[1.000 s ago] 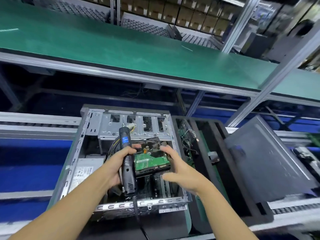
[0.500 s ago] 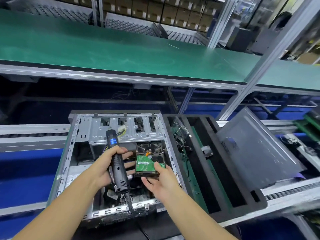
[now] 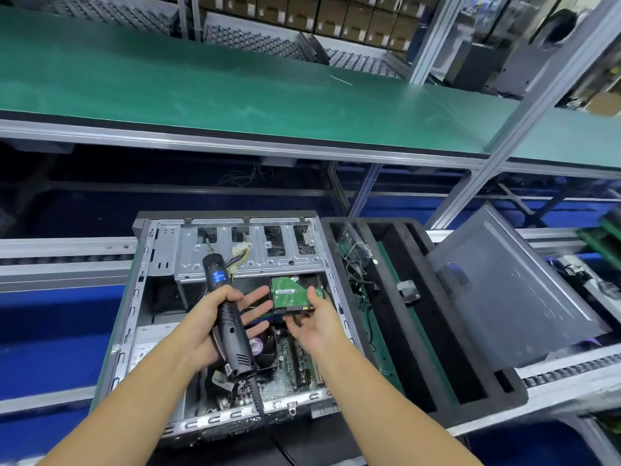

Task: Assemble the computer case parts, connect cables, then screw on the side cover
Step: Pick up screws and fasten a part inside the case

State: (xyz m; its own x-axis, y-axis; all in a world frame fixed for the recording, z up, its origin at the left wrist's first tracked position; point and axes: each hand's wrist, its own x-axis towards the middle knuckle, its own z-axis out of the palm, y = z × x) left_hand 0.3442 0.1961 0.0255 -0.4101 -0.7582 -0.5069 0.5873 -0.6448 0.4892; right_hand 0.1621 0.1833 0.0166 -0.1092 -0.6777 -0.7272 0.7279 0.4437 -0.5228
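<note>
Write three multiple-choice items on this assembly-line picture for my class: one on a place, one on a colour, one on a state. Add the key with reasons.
1. Where is the grey side cover?
A. Screwed onto the case
B. Right of the computer case, tilted against the black foam tray
C. In the person's hands

2. What colour is the exposed face of the hard drive?
A. Green
B. Red
C. White

3. How is the electric screwdriver held?
A. It lies loose on the conveyor
B. The right hand holds it
C. The left hand holds it

Key:
1 B: the cover leans on the tray beside the open case.
2 A: its board shows green.
3 C: the left thumb curls over the black body.
</note>
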